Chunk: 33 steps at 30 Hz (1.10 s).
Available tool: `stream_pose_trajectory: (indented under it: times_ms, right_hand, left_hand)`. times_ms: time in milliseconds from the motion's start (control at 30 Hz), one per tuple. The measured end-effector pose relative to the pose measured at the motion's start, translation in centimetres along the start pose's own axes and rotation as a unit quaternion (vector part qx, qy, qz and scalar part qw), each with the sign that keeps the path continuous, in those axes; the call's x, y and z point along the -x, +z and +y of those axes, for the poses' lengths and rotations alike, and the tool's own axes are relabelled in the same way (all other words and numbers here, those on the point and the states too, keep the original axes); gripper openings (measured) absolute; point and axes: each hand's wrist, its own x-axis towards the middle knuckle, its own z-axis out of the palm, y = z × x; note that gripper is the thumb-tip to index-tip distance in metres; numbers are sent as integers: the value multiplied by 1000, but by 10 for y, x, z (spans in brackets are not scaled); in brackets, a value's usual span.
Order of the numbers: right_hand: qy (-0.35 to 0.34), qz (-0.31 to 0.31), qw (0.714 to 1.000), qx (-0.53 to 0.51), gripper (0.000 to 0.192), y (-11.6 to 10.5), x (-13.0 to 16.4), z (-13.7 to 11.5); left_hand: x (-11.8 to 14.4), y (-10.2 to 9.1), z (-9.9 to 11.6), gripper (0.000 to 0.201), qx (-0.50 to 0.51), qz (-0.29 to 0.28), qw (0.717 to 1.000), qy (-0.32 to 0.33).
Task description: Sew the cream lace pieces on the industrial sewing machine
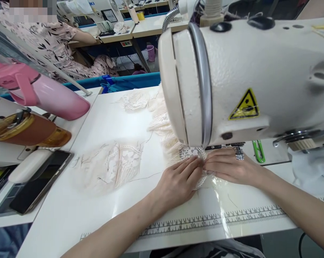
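A white sewing machine stands over the work, and its head hides the needle area. Under it lies a cream lace piece with a scalloped edge. My left hand presses on this lace with fingers held together, its thumb out of sight. From the other side, my right hand meets the left fingertips, its fingers closed at the lace edge. Ruffled cream lace continues behind the machine head. To the left, another sheer lace piece rests on the table, with a loose thread running toward my left hand.
A printed ruler runs along the table's front. At left are a phone, an amber cup and a pink tumbler. Green thread snips lie beyond my right hand. A person in a floral top sits behind.
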Motion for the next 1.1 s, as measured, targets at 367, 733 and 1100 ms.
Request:
stream_pose_trajectory:
  times_ms: [367,733,1100]
  right_hand:
    - [18,7,991,130,12,-3,-2,2]
    - [7,2,999,47,13,3,-2,-1]
    - [52,-47,997,15,28,22,2,-4]
  left_hand:
    - [-3,4,0,23,7,13,1000,-8]
    - [0,5,-3,24,1,5,1000,-17]
    - [2,5,-9,16,-24,8,997,-79]
